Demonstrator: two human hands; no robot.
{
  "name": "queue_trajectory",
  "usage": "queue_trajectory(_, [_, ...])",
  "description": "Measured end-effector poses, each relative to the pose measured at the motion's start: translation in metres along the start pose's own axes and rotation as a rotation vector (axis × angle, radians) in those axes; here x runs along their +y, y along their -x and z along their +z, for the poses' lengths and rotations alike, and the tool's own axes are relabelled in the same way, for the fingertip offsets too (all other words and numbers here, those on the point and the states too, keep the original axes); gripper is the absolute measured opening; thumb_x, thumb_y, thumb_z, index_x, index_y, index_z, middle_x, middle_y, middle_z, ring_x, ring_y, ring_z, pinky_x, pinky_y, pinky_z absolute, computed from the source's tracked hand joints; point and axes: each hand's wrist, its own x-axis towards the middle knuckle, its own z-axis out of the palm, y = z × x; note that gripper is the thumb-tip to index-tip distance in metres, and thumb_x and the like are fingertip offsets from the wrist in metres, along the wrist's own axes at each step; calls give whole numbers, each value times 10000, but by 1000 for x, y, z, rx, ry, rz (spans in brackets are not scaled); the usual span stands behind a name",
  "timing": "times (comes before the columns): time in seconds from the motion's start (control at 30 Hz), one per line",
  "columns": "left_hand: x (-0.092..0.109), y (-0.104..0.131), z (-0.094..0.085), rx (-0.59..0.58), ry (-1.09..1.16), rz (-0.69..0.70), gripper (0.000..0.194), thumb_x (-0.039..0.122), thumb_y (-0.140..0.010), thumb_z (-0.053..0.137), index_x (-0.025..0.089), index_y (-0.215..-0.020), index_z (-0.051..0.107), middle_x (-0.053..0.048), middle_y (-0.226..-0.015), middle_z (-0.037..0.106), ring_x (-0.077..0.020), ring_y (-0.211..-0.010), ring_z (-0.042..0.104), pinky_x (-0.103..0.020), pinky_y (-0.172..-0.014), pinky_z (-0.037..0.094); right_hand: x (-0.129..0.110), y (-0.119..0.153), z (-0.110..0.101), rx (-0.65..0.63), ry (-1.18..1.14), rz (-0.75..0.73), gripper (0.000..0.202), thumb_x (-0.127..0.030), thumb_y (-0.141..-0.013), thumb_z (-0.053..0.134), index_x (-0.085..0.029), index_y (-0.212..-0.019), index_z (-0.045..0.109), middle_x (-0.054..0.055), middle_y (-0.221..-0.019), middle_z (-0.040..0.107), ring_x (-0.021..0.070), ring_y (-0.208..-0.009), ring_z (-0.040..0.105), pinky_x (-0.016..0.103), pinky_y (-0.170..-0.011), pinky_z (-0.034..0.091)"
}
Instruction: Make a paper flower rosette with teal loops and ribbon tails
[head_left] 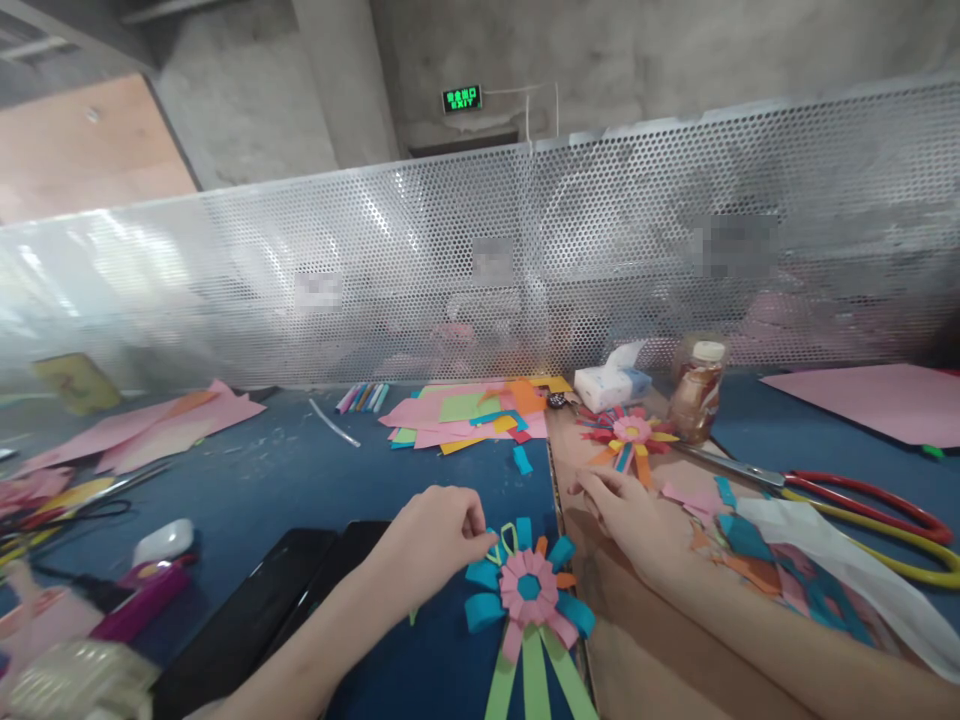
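Paper flower (512,587) well advanced, its small loops uneven

In the head view, the flower lay on the blue table (262,490), between and below the two hands. Its pink pleated centre, blue petals (576,613) and three long green tails (535,675) were in place, so most of it looked done. Thin green loops (510,539) showed only at the upper left and orange bits (566,580) only on the right; that edge seemed the part left unfinished. The left hand (437,525) had its fingertips closed in at those loops, though whether they gripped one could not be told. The right hand (637,520) hung apart, fingers loosely bent, its hold unclear.
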Motion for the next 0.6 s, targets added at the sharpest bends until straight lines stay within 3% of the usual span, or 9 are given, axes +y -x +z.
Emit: queue_trajectory(0.6, [1,0,-1,-9,31,7,193,372,-665,502,188,-640,559,16,-630,618,-120,-582,546,-199,-494,332,-3,1,0,-7,-14,-16,250,-326,-740,370,-169,-637,534,-53,-455,367,93,-421,346,196,-389,243])
